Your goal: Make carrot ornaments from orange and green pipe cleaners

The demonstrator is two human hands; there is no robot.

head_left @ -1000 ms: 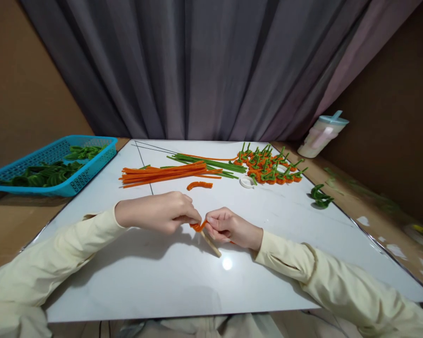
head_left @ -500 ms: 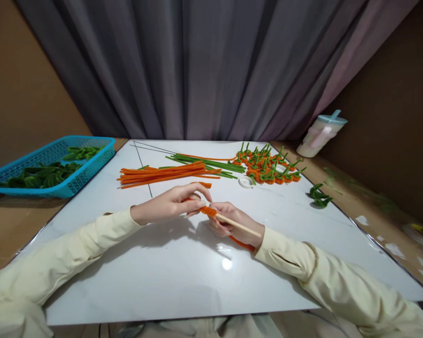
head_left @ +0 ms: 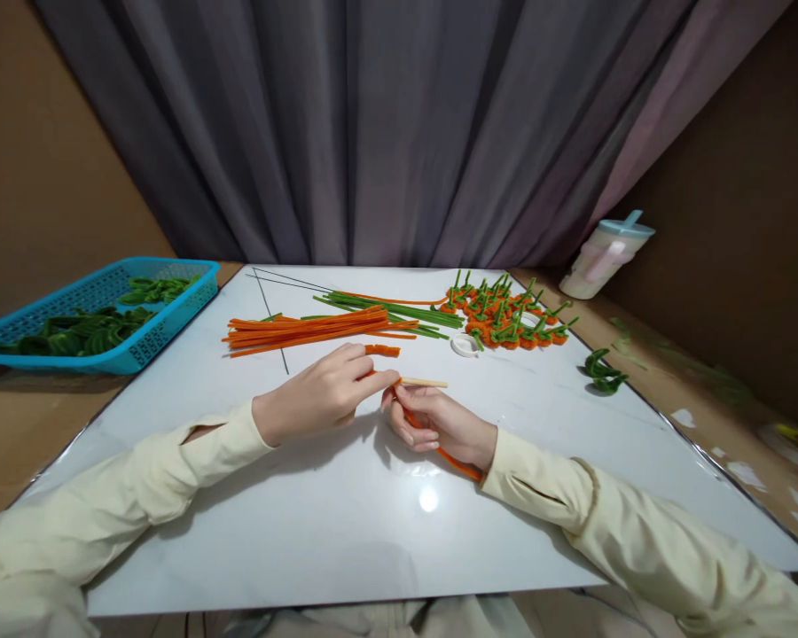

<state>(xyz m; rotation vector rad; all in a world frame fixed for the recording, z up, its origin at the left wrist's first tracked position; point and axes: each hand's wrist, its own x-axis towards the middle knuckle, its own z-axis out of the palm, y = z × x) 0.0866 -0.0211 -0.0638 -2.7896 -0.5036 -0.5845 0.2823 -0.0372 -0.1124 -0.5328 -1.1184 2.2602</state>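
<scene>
My left hand (head_left: 329, 390) is closed, its index finger stretched toward my right hand's fingertips. A thin wooden stick (head_left: 429, 383) pokes out to the right from between the two hands; the left fingers hide its other end. My right hand (head_left: 442, 421) pinches an orange pipe cleaner (head_left: 458, 462), whose tail runs under the palm to the wrist. Where the pipe cleaner meets the stick, my fingers mostly cover it. Just behind my left knuckles shows a short coiled orange piece (head_left: 382, 351).
Beyond my hands lie bundles of orange pipe cleaners (head_left: 306, 330) and green pipe cleaners (head_left: 386, 308). Small orange pieces with green stems (head_left: 505, 315) cluster at back right, by a white ring (head_left: 464, 345). A blue basket (head_left: 136, 354) stands left, a lidded cup (head_left: 605, 257) right.
The stick has turned nearer level, and less of it shows on the right. My left hand has rolled over, its back now facing up. The orange coil on the stick is now hidden.
</scene>
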